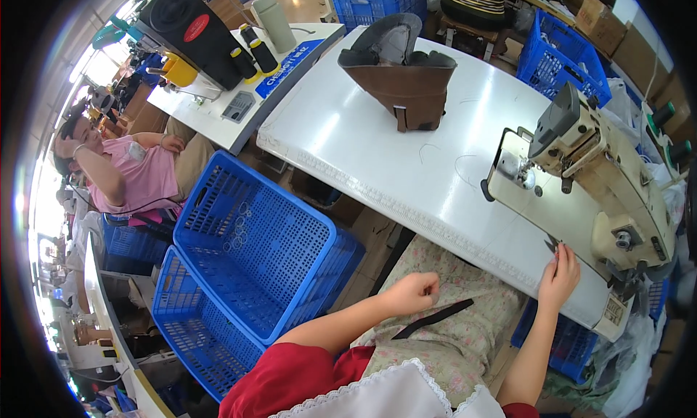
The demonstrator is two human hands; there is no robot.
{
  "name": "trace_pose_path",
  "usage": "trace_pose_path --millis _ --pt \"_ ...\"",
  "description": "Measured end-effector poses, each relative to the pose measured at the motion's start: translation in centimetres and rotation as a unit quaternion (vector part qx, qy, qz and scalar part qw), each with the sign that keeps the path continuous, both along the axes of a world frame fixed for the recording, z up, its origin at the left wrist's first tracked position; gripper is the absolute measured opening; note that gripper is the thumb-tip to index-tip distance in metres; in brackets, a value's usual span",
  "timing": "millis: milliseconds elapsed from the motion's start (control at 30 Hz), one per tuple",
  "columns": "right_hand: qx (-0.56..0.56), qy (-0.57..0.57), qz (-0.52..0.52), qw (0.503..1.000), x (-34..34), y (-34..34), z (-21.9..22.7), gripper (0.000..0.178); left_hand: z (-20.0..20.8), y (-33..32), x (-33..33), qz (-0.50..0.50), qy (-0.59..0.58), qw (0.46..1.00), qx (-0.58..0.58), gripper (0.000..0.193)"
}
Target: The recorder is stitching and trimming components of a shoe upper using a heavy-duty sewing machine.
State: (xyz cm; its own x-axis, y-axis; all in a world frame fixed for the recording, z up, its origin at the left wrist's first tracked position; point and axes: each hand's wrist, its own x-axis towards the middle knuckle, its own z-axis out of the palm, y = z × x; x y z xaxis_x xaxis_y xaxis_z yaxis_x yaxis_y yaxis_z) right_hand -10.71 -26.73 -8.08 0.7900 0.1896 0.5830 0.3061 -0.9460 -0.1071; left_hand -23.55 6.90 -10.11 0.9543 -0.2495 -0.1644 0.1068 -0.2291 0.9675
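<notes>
Above my lap, my left hand [415, 294] is closed with its fingers curled in; what it holds, if anything, is hidden. My right hand [560, 274] rests at the table's near right edge, its fingers closed on small dark thread snips [552, 244] whose pointed tips stick out. A black fabric strip [434, 319] lies across the floral cloth on my lap [443, 353], close to my left hand. On the white table [377, 164] stands a brown sewn piece [406, 84] with a grey padded rim, away from both hands.
A sewing machine [595, 178] stands at the table's right, with loose threads left of it. Blue crates [290, 251] stack beside me at left. A person in pink [145, 167] sits beyond them, near another machine [192, 37] and black thread cones [263, 55]. Another crate [563, 59] is behind.
</notes>
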Motion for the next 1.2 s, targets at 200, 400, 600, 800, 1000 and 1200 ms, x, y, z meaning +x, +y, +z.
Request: trace_pose_path --millis 200,400,600,800,1000,1200 --pt "0.056 -0.002 -0.004 0.998 -0.1 -0.5 -0.4 0.029 0.4 1.0 1.8 -0.088 0.066 0.993 0.053 0.006" --pt "0.069 0.004 -0.021 0.997 -0.3 0.0 0.2 0.026 10.4 7.3 8.8 -0.005 -0.178 0.981 -0.072 0.01" --pt "0.055 -0.005 -0.019 0.998 0.0 -0.3 0.3 0.028 15.5 11.9 18.7 0.367 -0.425 0.811 0.165 0.009" --pt "0.082 -0.005 -0.048 0.995 -0.2 0.2 0.4 0.03 15.5 13.7 23.8 0.324 -0.384 0.784 0.364 0.019" --pt "0.221 0.039 -0.039 0.974 -0.8 1.2 1.1 0.019 18.2 11.9 19.1 0.317 -0.384 0.817 0.291 0.018" --pt "0.427 0.054 -0.027 0.902 -1.7 0.7 1.1 0.019 25.7 9.7 12.0 0.159 -0.334 0.873 0.316 0.021"
